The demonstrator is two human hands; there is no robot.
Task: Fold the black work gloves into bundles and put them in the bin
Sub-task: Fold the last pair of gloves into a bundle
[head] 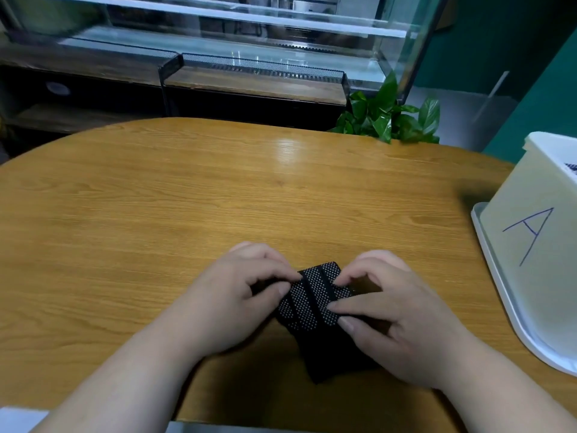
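Surveyed from above: wooden surface [156,214], oval, filling the near and middle field. Standing at its right edge: white bin [530,189] marked with a letter A, seated on a shallow white tray [497,270]. Inside at the rim, a sliver of dark dotted fabric, probably a finished bundle, too little shown to confirm. Beyond the far edge, right of centre: green plant [387,117].

Near centre of the surface, well apart from the bin: black gloves [307,295], white-dotted face up, partly folded over, cuff end trailing toward the near edge. Resting on the surface, not lifted.

Left grip [231,295]: pinched onto the left edge of the folded part, thumb and forefinger closed on fabric. Right grip [393,314]: fingertips clamped on the right edge.

Handling, judged: light, soft, limp knit with no stiffness of its own, so liable to spring open once released. Dotted face likely tacky, a help against slipping; plain back smoother. Not fragile; firm squeezing safe. Best held across the fold from both sides, thumb beneath and fingers above, keeping the layers pinned. For the carry to the bin, best clasped whole around the bundle's middle, not by a loose cuff.
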